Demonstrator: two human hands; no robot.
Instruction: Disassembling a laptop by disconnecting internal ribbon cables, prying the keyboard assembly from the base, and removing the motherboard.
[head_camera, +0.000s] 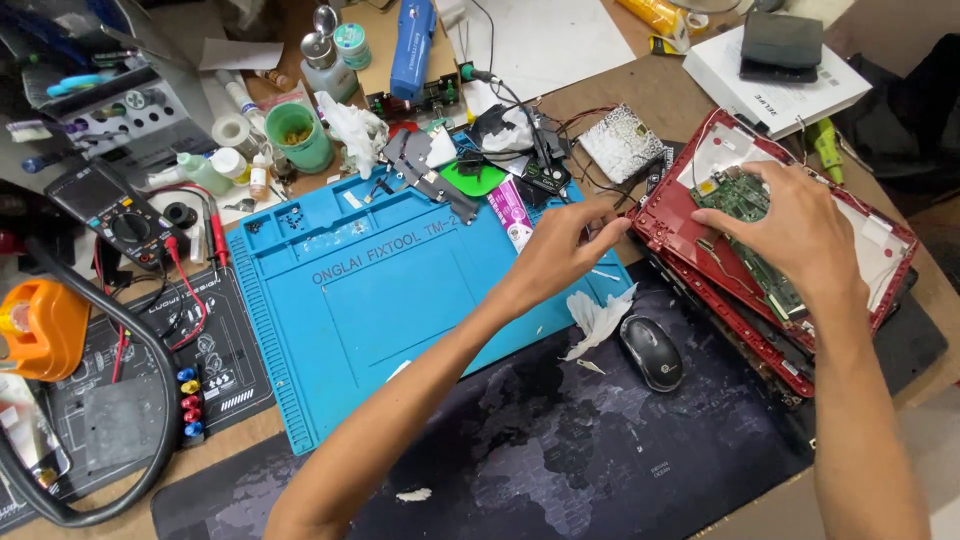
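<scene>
A dark desk pad (560, 450) with a faint map print, smooth and matte, spreads under both forearms. To the left of the left hand (560, 255) lies a blue silicone work mat (370, 300), rectangular, with ribbed edges and shallow moulded trays along its top. Under the right hand (795, 225) sits an opened red laptop shell (690, 240), glossy hard plastic with angled corners, tilted across the pad's right edge; a second red panel lies stacked beneath it. Inside the shell, just left of the right hand's fingers, a small green circuit board (735, 195) shows, studded with tiny components.

The right hand lies palm down and spread on the shell, fingers curled onto the board's edge; whether it pinches anything I cannot tell. The left hand hovers just left of the shell's corner, thumb and fingertips drawn together as if nipping something very small, too small to make out.

Below the left hand lies a crumpled white tissue (598, 318), soft and creased, and just right of that a rounded black mouse (652, 352) with a shiny back. Above the left hand lie a perforated silver metal plate (622, 140) and a slim pink-and-white tube (512, 210).
</scene>
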